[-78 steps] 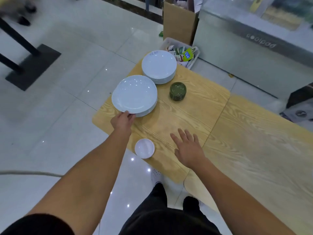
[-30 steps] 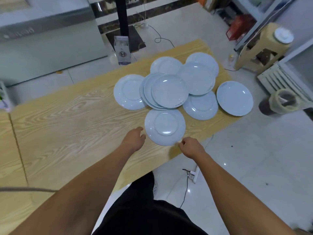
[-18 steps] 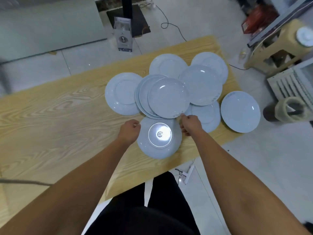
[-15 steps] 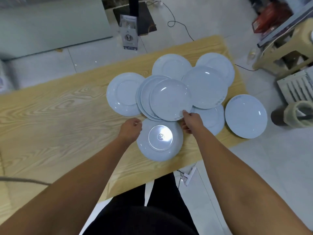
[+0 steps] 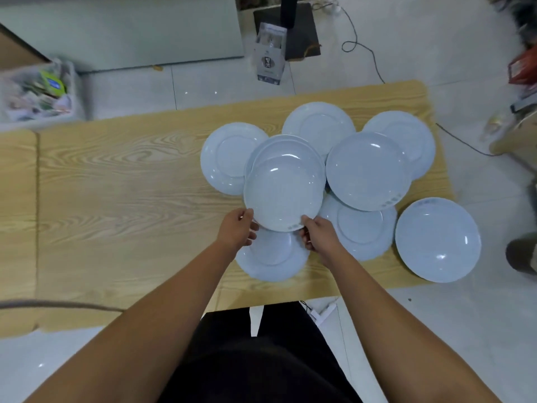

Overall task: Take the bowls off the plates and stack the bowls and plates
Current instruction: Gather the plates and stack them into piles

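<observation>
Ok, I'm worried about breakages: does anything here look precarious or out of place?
Yes. The rightmost dish hangs past the right end of the table, partly over the floor, so a nudge might tip it. The other dishes lie overlapped and uneven.

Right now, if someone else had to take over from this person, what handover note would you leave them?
Left hand and right hand: each has a grip on the near rim of the held bowl, above the near plate.
Behind it lies a small pile; another bowl overlaps plates; a third bowl sits at the table's right end.
Done: one bowl in hand. Left: gather bowls in one stack, the spread plates in another.
</observation>
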